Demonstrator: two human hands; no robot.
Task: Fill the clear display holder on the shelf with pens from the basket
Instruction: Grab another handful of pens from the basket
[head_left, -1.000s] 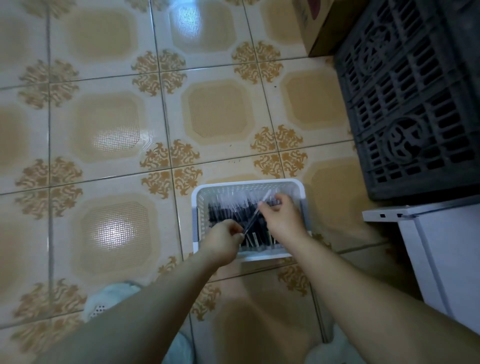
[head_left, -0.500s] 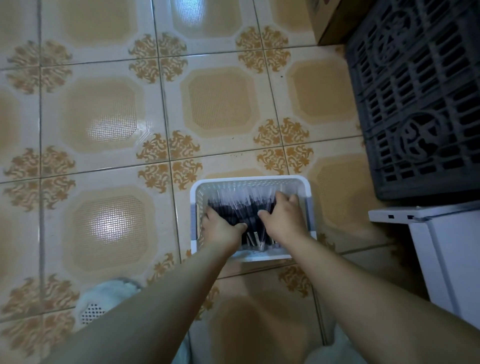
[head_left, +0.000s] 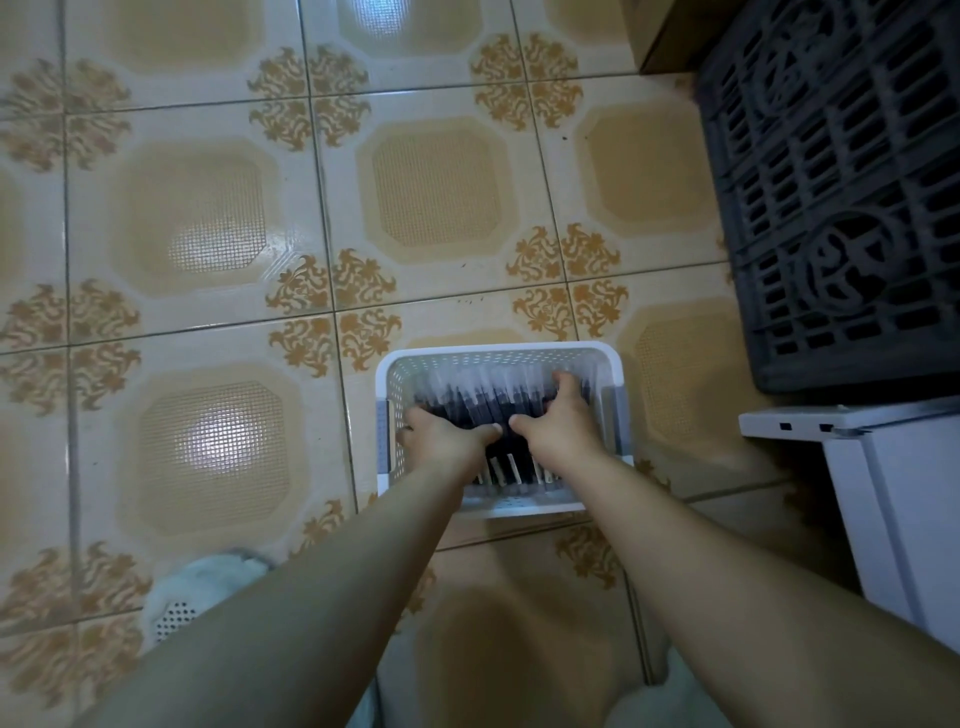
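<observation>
White basket (head_left: 498, 349) on tiled floor (head_left: 208, 234), full of dark pens (head_left: 467, 395) lying side by side. Both hands inside basket, on pens. Left hand (head_left: 441, 436) in basket's left half, fingers hidden, thumb stretched toward right hand (head_left: 558, 421). Right hand in right half, fingers together, draped over pens, tips hidden. Grip: cannot tell for either. Black crate (head_left: 841, 208) beyond basket to right.
</observation>
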